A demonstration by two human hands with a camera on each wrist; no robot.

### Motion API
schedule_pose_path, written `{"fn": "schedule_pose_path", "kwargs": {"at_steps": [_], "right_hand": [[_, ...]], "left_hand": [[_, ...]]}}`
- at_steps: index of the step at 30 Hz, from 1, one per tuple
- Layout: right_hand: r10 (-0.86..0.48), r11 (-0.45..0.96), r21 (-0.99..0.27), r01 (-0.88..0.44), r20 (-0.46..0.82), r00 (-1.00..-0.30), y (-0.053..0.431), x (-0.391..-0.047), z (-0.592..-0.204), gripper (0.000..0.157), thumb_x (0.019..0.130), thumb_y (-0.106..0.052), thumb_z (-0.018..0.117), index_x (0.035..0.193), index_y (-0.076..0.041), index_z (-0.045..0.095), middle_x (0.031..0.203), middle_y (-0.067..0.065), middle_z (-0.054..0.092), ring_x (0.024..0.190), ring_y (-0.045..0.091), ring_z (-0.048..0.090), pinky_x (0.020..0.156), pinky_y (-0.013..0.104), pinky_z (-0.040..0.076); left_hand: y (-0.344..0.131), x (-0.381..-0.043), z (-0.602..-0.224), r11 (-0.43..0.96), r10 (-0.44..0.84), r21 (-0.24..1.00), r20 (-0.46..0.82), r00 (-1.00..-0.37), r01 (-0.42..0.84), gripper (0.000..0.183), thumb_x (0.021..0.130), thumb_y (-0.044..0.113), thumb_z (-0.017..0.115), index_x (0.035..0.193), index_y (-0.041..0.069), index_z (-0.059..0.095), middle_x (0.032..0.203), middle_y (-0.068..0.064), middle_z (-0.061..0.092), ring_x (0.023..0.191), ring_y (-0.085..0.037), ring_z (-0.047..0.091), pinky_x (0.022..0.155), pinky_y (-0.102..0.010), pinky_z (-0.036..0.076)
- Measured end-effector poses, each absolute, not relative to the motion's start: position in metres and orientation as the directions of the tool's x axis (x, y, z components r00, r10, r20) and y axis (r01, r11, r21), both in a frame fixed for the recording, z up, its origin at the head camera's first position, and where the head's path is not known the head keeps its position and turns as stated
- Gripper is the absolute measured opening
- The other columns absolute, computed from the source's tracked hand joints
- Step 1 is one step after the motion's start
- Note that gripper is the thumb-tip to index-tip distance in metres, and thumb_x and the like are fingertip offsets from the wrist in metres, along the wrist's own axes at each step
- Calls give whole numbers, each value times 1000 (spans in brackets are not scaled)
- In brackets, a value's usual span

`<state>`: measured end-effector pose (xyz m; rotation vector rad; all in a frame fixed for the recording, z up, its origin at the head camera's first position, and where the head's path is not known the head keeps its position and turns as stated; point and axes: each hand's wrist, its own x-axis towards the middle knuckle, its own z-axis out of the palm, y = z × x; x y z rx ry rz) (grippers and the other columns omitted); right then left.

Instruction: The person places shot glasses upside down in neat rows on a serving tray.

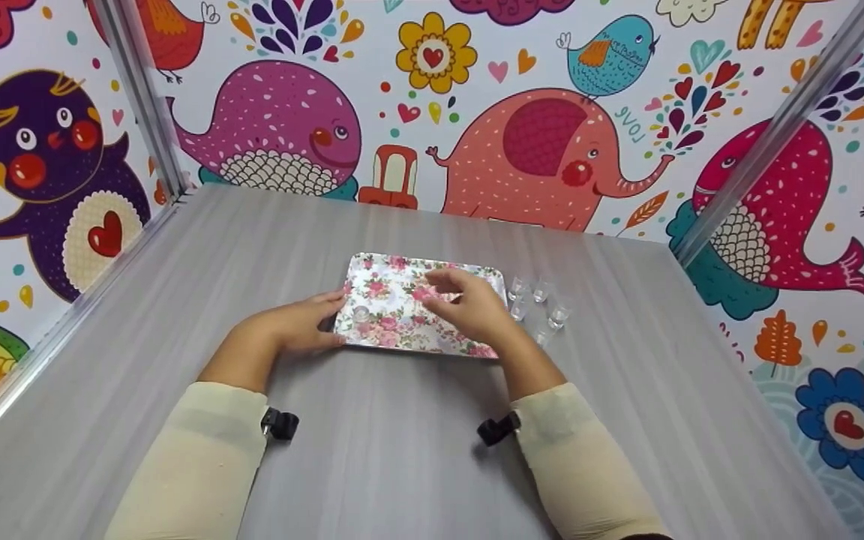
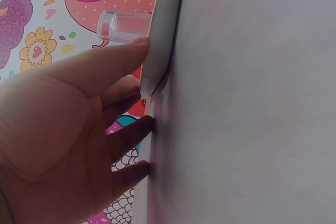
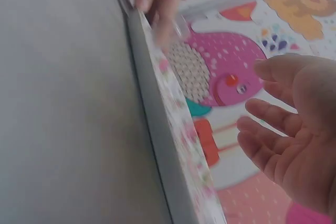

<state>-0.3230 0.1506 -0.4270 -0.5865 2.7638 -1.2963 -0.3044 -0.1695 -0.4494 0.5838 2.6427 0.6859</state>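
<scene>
While a grey, wood-streaked bench (image 1: pixel 379 450) is spreading smooth and flat beneath the work, we are observing a shallow, thin-walled tray (image 1: pixel 413 334) with rounded corners and a slightly glossy face. Cream fabric sleeves (image 1: pixel 192 457) are covering the forearms, each carrying a small black clip (image 1: pixel 280 425), and metal posts (image 1: pixel 139 97) are framing a wall (image 1: pixel 379 127) printed with cartoon animals.

Lying near the middle of the bench, the tray is displaying pink roses and green leaves on white, while its outer side is appearing plain pale grey. One small transparent cup (image 1: pixel 361 313) is standing on end near the tray's left side; several similar cups (image 1: pixel 558 317) are clustering just beside the right edge, one partly hidden by the forearm.

Of the two hands, we are seeing the left hand (image 1: pixel 301 322) extending its fairly straight, spread fingers at the tray's left edge, its thumb touching the rim. The right hand (image 1: pixel 469 304) is hovering above the tray's right half, its fingers relaxed and slightly bent. Beyond the tray's far edge, bench surface is running back to the wall; a broader stretch is lying between the sleeves.
</scene>
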Motion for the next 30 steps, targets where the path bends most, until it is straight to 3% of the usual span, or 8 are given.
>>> {"fn": "schedule_pose_path", "kwargs": {"at_steps": [5,14,19,21,23,26,30], "right_hand": [[-305,594,-748,-298,133,-943,187,-324,-426,50,98,-29,80,144,-12,67,144,11,71,136,33,66,113,54,56],[-197,653,-735,-182,67,-978,239,-318,-423,53,99,-33,79,147,-17,64,147,13,68,129,33,68,108,50,59],[-149,669,-732,-124,31,-988,261,-311,-421,51,98,-33,79,145,-19,65,147,9,68,113,31,69,87,41,65],[-130,682,-723,-109,26,-991,269,-309,-421,51,98,-33,79,145,-20,66,146,8,69,112,31,67,85,39,64],[-118,692,-715,-98,22,-993,277,-307,-421,52,97,-34,80,145,-20,65,147,9,68,115,33,66,89,42,64],[-114,715,-692,-104,32,-993,288,-306,-422,53,97,-35,80,145,-18,65,147,11,68,126,36,65,107,50,58],[-121,719,-688,-101,19,-992,300,-306,-424,56,96,-34,81,147,-16,64,147,13,69,135,38,62,114,54,54]], "left_hand": [[-170,-303,-448,804,456,522,-235,-858,285,84,105,37,66,169,2,24,182,-12,15,167,-42,16,136,-59,18],[-169,-304,-450,804,463,515,-230,-856,297,83,105,36,65,169,1,25,181,-13,17,167,-42,18,136,-59,19],[-169,-304,-450,803,466,515,-231,-854,299,83,106,36,65,169,1,25,181,-12,16,167,-43,17,136,-59,19],[-168,-305,-450,804,466,515,-231,-854,299,83,106,36,65,169,1,25,182,-12,16,167,-43,17,136,-60,19],[-168,-305,-449,805,462,516,-234,-855,294,83,106,36,65,169,3,25,182,-11,15,167,-42,17,136,-60,19],[-168,-305,-449,805,460,518,-237,-856,289,83,105,36,66,170,3,24,182,-10,15,167,-42,17,136,-60,18],[-168,-304,-449,808,454,519,-244,-857,280,83,106,36,65,170,4,23,182,-9,14,167,-42,16,136,-60,18]]}}
